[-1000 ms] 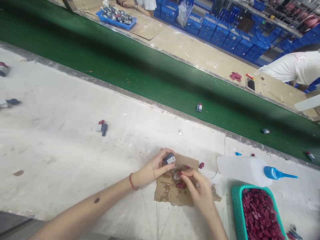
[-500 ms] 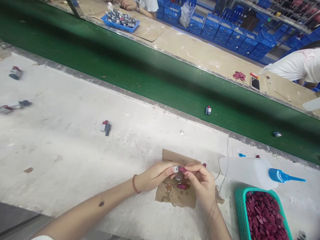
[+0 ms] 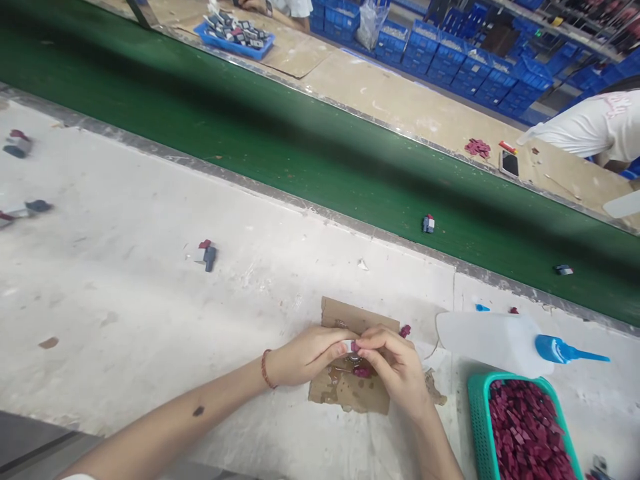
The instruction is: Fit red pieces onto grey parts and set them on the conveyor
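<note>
Over a piece of brown cardboard (image 3: 370,395), my left hand (image 3: 306,358) is closed on a small light-grey plastic part (image 3: 349,345), pinched between thumb and fingers. The fingertips of my right hand (image 3: 396,361) pinch a small maroon piece (image 3: 355,347) against the end of that grey part. Fingers cover much of both pieces. Below them on the cardboard lie a round dark-rimmed object (image 3: 354,358), partly hidden, and another maroon piece (image 3: 363,372), beside wet brownish stains. One more maroon piece (image 3: 405,331) is near the cardboard's right edge.
At right lie a white bottle (image 3: 485,340) with a blue nozzle and a green basket (image 3: 480,427) of maroon pieces. Assembled grey-and-maroon parts (image 3: 207,256) sit on the white table. Beyond runs a green conveyor belt (image 3: 300,160) carrying two parts; co-workers are across it.
My right fingertips have moved in closer to my left hand, covering more of the maroon piece. The two parts on the belt have shifted right. The view has shifted slightly.
</note>
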`<state>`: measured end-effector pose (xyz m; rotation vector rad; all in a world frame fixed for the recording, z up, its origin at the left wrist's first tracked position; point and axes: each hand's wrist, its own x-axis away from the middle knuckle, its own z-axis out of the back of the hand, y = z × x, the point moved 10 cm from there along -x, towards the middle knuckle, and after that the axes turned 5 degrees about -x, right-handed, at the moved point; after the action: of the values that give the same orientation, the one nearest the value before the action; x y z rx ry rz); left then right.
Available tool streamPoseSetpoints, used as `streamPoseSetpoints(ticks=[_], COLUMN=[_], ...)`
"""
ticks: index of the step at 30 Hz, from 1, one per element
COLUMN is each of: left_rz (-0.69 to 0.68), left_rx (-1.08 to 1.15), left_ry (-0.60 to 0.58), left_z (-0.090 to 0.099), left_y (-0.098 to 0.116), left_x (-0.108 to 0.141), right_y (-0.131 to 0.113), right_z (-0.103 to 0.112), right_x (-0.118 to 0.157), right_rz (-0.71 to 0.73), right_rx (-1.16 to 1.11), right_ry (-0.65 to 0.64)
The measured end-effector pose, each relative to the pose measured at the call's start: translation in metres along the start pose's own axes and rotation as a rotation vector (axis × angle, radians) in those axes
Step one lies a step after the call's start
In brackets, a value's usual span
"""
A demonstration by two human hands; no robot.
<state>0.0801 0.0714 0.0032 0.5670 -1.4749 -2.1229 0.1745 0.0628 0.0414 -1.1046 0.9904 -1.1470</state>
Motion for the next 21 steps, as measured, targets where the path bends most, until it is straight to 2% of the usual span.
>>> streamPoseSetpoints(ticks=[3, 7, 11, 13, 15, 19, 21], left_rz=[-0.048, -0.092, -0.114, -0.093, -0.078, -0.026, -0.015], left_rx=[-0.097, -0.151, -0.319, -0.430, -0.506, -0.752, -0.840], left_ry=[0.000, 0.063, 0.274, 0.354, 0.402, 0.487, 0.487], left_z=[-0.001, 0.003, 0.031, 0.052, 0.075, 0.116, 0.118], left_y=[0.004, 0.018, 0.034, 0.032, 0.023, -0.003, -0.007], left_x=[0.001, 0.003, -0.001, -0.015, -0.040, -0.099, -0.116], right_y=[-0.004, -0.005, 0.009, 0.023, 0.035, 0.045, 0.047], right_z=[-0.004, -0.001, 0.029, 0.048, 0.060, 0.063, 0.064], right_x=[0.001, 0.006, 0.013, 0.017, 0.021, 0.020, 0.019], right_rz=[0.001, 0.021, 0.012, -0.031, -0.071, -0.097, -0.099], right_rx=[0.035, 0.048, -0.026, -0.069, -0.108, -0.161, -0.193], right_ry=[-0.039, 0.000, 0.217, 0.359, 0.447, 0.468, 0.482])
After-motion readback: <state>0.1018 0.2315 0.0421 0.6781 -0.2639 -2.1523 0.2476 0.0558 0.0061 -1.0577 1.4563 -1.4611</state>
